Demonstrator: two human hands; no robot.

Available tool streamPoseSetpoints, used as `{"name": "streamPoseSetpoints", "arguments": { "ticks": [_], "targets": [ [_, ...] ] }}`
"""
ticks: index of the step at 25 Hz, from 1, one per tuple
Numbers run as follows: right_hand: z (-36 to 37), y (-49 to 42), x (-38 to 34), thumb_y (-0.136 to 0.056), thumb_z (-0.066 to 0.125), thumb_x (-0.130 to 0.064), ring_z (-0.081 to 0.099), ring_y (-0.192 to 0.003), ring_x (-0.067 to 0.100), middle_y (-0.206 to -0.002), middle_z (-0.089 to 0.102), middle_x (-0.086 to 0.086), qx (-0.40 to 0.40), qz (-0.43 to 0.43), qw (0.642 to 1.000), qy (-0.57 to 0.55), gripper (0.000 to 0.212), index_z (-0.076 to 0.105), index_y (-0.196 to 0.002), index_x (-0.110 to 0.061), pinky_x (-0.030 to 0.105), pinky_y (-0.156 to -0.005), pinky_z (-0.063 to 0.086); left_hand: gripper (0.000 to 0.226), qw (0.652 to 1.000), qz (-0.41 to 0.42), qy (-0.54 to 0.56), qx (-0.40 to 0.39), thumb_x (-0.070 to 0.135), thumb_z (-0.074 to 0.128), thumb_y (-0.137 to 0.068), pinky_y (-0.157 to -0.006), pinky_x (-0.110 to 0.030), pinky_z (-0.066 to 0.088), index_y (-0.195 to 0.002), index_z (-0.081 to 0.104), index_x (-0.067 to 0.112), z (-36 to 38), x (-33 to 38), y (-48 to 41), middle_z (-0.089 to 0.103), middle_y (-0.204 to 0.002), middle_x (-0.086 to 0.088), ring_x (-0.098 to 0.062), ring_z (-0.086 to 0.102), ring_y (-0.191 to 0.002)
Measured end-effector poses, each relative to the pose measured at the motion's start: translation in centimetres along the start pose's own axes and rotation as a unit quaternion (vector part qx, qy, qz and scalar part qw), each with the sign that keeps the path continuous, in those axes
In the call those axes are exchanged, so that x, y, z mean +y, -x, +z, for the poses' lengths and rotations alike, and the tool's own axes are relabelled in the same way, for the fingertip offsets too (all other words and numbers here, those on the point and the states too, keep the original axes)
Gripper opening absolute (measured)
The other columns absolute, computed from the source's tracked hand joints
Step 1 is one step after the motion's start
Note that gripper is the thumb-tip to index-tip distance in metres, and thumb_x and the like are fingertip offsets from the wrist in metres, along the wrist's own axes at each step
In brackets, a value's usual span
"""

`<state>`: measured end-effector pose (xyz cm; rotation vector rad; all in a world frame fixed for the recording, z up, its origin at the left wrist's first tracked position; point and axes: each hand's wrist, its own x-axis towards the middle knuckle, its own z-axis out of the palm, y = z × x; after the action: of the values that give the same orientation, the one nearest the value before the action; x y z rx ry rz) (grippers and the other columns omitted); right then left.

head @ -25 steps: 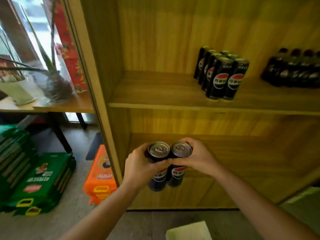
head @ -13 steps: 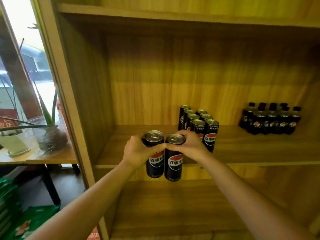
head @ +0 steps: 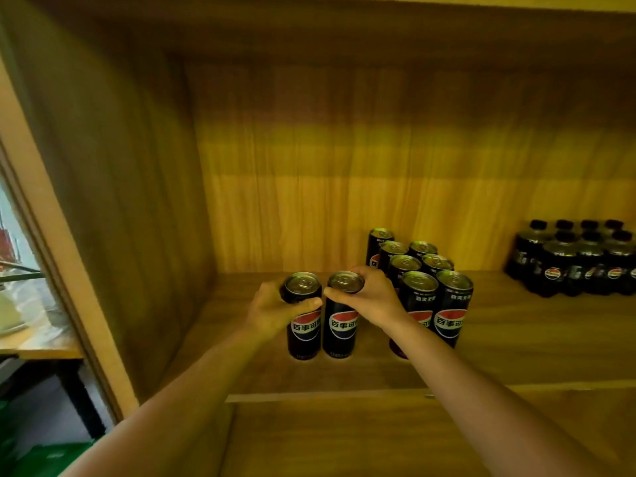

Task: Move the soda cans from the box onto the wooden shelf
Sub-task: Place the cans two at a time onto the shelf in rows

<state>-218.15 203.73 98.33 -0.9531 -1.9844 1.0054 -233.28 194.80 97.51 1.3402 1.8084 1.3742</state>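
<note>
Fingers [head: 305, 304] of the left hand [head: 272, 313] curl round the upper part of the left can [head: 304, 333], with the thumb lying across its front just above the label. The right hand [head: 373, 301] grips the right can [head: 340, 327] the same way, its fingers wrapped over the rim and the thumb under the lid edge. Each hand holds 1 can near the top, probably so the bases stay free to meet the board flat and the palms clear the neighbours.

Both cans are upright, side by side and touching or nearly so, with their labels turned outward. They are over the front left part of the shelf [head: 516, 342]. Their bases look level with the board, though I cannot tell whether they rest on it or hang just above. Carrying 2 pressed together likely keeps them steady and lets them go down as a pair.

Just to the right, behind the right wrist, a cluster of 7 cans [head: 451, 316] is lined up in 2 rows running toward the back wall. The new pair sits left of that block, which suggests a further row is being started beside it. Small dark bottles [head: 578, 266] are well apart at the far right. No box is in view.
</note>
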Motion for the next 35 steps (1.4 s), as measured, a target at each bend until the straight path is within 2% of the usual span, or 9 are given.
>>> {"name": "streamPoseSetpoints", "arguments": {
  "ticks": [6,9,14,16,17,20,24,27,35],
  "targets": [
    [0.4,-1.8,0.5,-0.069,0.077,-0.029,0.057,-0.073,-0.005,-0.084,0.065,-0.006,0.030,-0.013,0.999,-0.013,0.031,0.066,-0.094,-0.014,0.006,-0.059,0.046,0.051,0.997,0.002,0.044,-0.067,0.011,0.073,-0.073,-0.085,-0.028,0.048,-0.121,0.057,0.007,0.2,-0.7,-3.2,0.064,-0.119,-0.012,-0.021,0.061,-0.106],
    [0.6,-2.0,0.5,-0.069,0.077,-0.029,0.061,-0.080,0.004,-0.086,0.064,-0.007,0.039,-0.006,0.999,-0.015,0.033,0.065,-0.096,-0.015,0.009,-0.063,0.046,0.055,0.996,0.000,0.044,-0.081,0.015,0.072,-0.074,-0.086,-0.025,0.047,-0.125,0.052,0.009,0.4,-1.0,-4.0,0.061,-0.123,-0.009,-0.020,0.058,-0.110],
    [1.6,0.0,2.8,-0.066,0.077,-0.034,0.054,-0.112,0.013,-0.121,0.058,-0.004,0.030,0.058,0.996,-0.064,0.075,0.041,-0.130,-0.018,0.028,-0.092,0.044,0.077,0.994,0.004,0.083,-0.077,0.033,0.074,-0.066,-0.095,-0.030,0.041,-0.133,0.036,0.027,1.0,-3.0,-2.6,0.050,-0.121,0.012,-0.012,0.047,-0.119],
    [2.7,1.9,5.2,-0.067,0.074,-0.042,0.054,-0.117,0.017,-0.128,0.057,0.000,0.015,0.072,0.997,0.014,0.076,0.040,-0.131,-0.019,0.032,-0.099,0.042,0.086,0.997,-0.015,-0.002,-0.071,0.052,0.073,-0.060,-0.102,-0.036,0.040,-0.133,0.032,0.034,2.0,-5.4,-1.5,0.050,-0.129,0.008,-0.018,0.046,-0.125],
    [3.3,2.6,6.3,-0.068,0.071,-0.048,0.054,-0.118,0.018,-0.128,0.058,0.001,0.006,0.081,0.992,0.093,0.073,0.043,-0.129,-0.018,0.035,-0.104,0.039,0.087,0.990,-0.037,-0.123,-0.057,0.063,0.068,-0.061,-0.107,-0.042,0.035,-0.134,0.030,0.036,2.3,-6.8,-1.2,0.045,-0.137,0.003,-0.022,0.040,-0.131],
    [4.8,3.1,8.0,-0.073,0.060,-0.058,0.058,-0.110,0.019,-0.115,0.066,0.002,0.020,0.077,0.967,0.243,0.059,0.057,-0.113,-0.014,0.039,-0.114,0.025,0.086,0.913,-0.060,-0.404,-0.020,0.074,0.042,-0.073,-0.115,-0.052,0.009,-0.142,0.025,0.026,3.6,-9.2,-0.6,0.014,-0.156,-0.008,-0.027,0.010,-0.144],
    [6.2,1.8,9.4,-0.077,0.059,-0.054,0.056,-0.114,0.024,-0.113,0.066,0.006,0.059,0.088,0.959,0.263,0.050,0.059,-0.105,-0.012,0.037,-0.109,0.029,0.084,0.894,-0.042,-0.446,-0.007,0.069,0.030,-0.081,-0.114,-0.053,-0.001,-0.147,0.012,0.019,4.4,-9.4,-0.7,-0.002,-0.158,-0.007,-0.026,-0.006,-0.145],
    [6.7,1.0,9.9,-0.078,0.059,-0.051,0.050,-0.120,0.027,-0.121,0.062,0.007,0.076,0.080,0.955,0.276,0.051,0.057,-0.111,-0.012,0.037,-0.100,0.039,0.084,0.890,-0.055,-0.451,-0.028,0.067,0.029,-0.083,-0.114,-0.053,-0.003,-0.147,0.007,0.017,4.2,-9.7,-2.0,-0.004,-0.158,-0.006,-0.025,-0.008,-0.145],
    [7.1,0.1,10.3,-0.077,0.058,-0.054,0.044,-0.126,0.028,-0.125,0.060,0.008,0.097,0.082,0.946,0.299,0.056,0.055,-0.116,-0.013,0.041,-0.102,0.040,0.083,0.886,-0.039,-0.457,-0.070,0.068,0.024,-0.083,-0.114,-0.056,-0.009,-0.147,0.001,0.020,3.3,-10.4,-3.8,-0.003,-0.158,-0.004,-0.025,-0.008,-0.145]
  ]
}}
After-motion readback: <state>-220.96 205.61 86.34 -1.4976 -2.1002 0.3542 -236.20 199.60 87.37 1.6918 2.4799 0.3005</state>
